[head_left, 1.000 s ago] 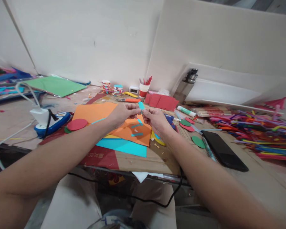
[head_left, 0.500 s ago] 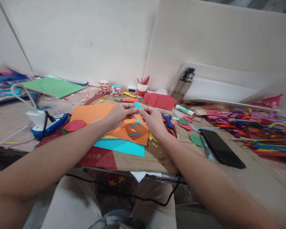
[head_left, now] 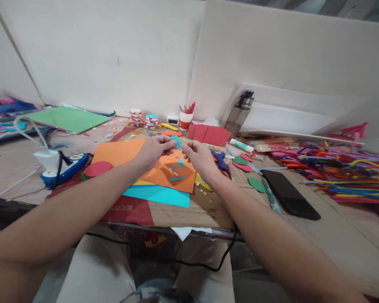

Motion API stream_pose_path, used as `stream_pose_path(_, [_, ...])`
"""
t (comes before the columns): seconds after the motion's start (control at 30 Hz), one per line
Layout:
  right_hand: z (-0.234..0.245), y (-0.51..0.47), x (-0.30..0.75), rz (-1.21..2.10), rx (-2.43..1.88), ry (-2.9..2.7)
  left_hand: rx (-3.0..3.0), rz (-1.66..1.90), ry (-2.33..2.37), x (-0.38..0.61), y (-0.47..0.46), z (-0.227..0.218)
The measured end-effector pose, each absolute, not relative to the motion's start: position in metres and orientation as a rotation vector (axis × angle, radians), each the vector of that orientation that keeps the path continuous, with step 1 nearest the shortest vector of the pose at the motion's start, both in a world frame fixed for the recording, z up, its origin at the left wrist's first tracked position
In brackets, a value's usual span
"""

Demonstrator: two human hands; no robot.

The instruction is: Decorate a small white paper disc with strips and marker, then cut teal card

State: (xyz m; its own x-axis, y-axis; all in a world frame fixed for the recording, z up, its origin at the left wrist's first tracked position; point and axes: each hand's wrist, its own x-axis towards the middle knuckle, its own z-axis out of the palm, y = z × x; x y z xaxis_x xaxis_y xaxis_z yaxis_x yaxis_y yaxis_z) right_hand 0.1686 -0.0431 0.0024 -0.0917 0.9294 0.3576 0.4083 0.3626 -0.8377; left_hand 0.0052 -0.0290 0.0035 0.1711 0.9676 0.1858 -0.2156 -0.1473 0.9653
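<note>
In the head view, my left hand (head_left: 156, 150) pinches a small turquoise paper piece (head_left: 177, 141) between thumb and fingers, above the orange sheets. The piece has an uneven, notched outline. My right hand (head_left: 200, 158) is closed, its fingertips pressed together just beside the piece's right edge; whether anything is between them I cannot make out. Under the hands lies orange paper (head_left: 158, 176) with several narrow turquoise strips (head_left: 177, 179) on it. A turquoise sheet (head_left: 164, 196) sticks out from beneath the orange one.
Behind the hands stand a cup of red pens (head_left: 186, 120), a small clock (head_left: 172, 120) and folded red paper (head_left: 212, 134). To the right lie a blue glue gun (head_left: 220, 160), a phone (head_left: 289, 193) and pipe cleaners (head_left: 344, 172). A blue power strip (head_left: 65, 170) sits left.
The turquoise piece now shows a wider, notched shape instead of a narrow strip. My right fingertips have come slightly away from it, while my left hand keeps hold.
</note>
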Motion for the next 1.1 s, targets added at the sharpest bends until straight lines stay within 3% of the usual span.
stream_pose_path(0.1, [0.020, -0.055, 0.182, 0.600, -1.278, -1.782, 1.128, 1.253, 0.829, 0.001, -0.025, 0.004])
stream_pose_path(0.2, [0.031, -0.079, 0.203, 0.291, -1.496, -2.043, 1.039, 1.243, 0.832, -0.001, -0.023, 0.006])
stream_pose_path(0.37, [0.015, -0.109, 0.238, -0.300, -1.808, -2.400, 0.993, 1.228, 0.830, -0.002, -0.022, 0.008])
stream_pose_path(0.47, [0.006, -0.115, 0.243, -0.450, -1.944, -2.528, 0.990, 1.225, 0.831, -0.002, -0.022, 0.008])
stream_pose_path(0.83, [0.015, -0.086, 0.245, 0.177, -2.119, -2.203, 1.014, 1.196, 0.829, -0.007, -0.016, 0.004])
stream_pose_path(1.0, [0.019, -0.087, 0.253, 0.524, -1.713, -2.026, 1.013, 1.193, 0.820, -0.007, -0.015, 0.004])
stream_pose_path(1.1, [0.028, -0.091, 0.239, 0.548, -1.379, -2.048, 0.992, 1.194, 0.801, -0.008, -0.014, 0.004])
